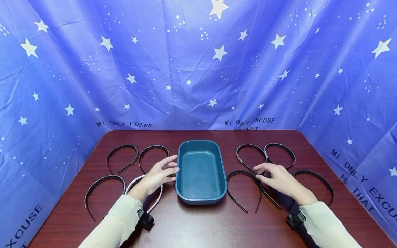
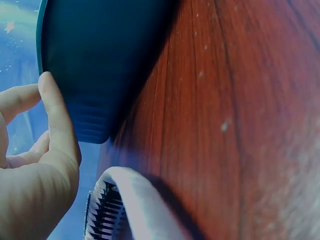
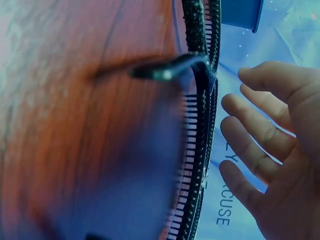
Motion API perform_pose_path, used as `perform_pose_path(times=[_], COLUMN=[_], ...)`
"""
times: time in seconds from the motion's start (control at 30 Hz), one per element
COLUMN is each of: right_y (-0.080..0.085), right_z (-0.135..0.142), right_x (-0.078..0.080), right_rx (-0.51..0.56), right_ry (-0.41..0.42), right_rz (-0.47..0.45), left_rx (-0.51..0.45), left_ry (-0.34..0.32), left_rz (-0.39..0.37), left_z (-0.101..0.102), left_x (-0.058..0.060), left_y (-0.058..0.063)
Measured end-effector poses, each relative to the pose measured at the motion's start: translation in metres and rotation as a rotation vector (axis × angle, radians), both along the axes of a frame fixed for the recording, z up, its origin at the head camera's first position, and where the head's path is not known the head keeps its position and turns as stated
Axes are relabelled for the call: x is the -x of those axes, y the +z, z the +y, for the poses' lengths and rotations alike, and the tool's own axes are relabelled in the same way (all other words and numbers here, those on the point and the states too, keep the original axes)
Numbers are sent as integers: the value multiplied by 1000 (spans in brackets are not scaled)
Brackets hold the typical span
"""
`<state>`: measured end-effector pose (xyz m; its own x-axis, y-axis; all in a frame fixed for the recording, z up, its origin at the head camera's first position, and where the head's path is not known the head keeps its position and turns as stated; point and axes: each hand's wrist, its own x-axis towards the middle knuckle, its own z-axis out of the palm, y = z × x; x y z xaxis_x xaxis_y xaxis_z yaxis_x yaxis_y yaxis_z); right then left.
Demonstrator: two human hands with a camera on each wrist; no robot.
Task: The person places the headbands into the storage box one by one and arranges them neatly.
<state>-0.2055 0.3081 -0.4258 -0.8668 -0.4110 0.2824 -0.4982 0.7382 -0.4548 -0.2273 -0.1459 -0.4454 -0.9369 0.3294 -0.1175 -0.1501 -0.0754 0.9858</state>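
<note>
A teal rectangular bin (image 1: 201, 198) stands in the middle of the table. My left hand (image 1: 156, 177) is at its left side, fingers loosely extended, with fingertips touching the rim. Under that wrist lies a pale pink headband (image 1: 159, 199), partly hidden; its toothed inner side shows in the left wrist view. My right hand (image 1: 277, 181) hovers over the right-hand headbands, fingers slightly bent and holding nothing. Nearest to it are a black headband (image 1: 242, 172) and black band ends (image 1: 273, 199) crossing beside it. In the right wrist view a toothed black headband (image 3: 202, 130) stands apart from the fingers.
Dark headbands lie at left, one at the back (image 1: 122, 145), another beside it (image 1: 154, 146), one in front (image 1: 107, 177). At right, two patterned headbands overlap behind my hand, and a black headband (image 1: 314, 173) lies farther right. A blue starry cloth (image 1: 192, 69) surrounds the brown table (image 1: 192, 227).
</note>
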Motion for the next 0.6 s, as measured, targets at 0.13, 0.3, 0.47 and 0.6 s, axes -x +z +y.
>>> perform_pose_path(times=[0.13,0.3,0.47,0.6], right_y=[0,-3,-5,-4], right_z=[-4,-7,-9,-10], right_x=[4,8,10,11], right_rx=[-14,-30,-62,-77], right_ry=[9,0,-15,-6], right_rz=[-18,-48,-65,-55], left_rx=[-24,-31,-28,-35], left_ry=[7,10,8,1], left_rz=[-13,-15,-12,-7], left_z=[1,2,2,1], left_x=[0,0,-2,-2], left_y=[0,0,0,0])
